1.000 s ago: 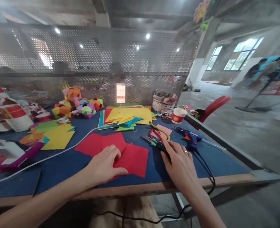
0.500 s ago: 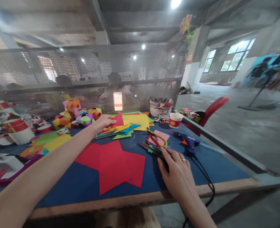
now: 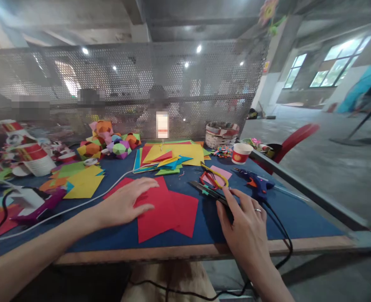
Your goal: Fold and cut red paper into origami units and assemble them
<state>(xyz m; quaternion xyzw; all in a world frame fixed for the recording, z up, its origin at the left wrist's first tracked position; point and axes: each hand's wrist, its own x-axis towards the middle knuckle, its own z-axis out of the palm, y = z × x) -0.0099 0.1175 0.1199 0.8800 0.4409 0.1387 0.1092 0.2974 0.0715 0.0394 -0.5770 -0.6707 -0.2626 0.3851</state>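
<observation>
My left hand hovers over or rests on several overlapping sheets of red paper, its fingers apart and nothing between them. My right hand is closed round the handle of a black utility knife with a bit of green on it, low over the table. The blade points up and left. Just beyond the knife lie scissors with red and yellow handles, partly on a pink paper square. A stack of coloured paper lies farther back, with small folded pieces and a red one on top.
A blue glue gun with a black cord lies at the right, near a paper cup and a woven basket. Paper balls, stacked cups and a white cable occupy the left. Perforated metal mesh stands behind.
My left hand has let go of the red piece at the paper stack and drawn back to the red sheets. The right hand stays on the knife. The view has shifted slightly.
</observation>
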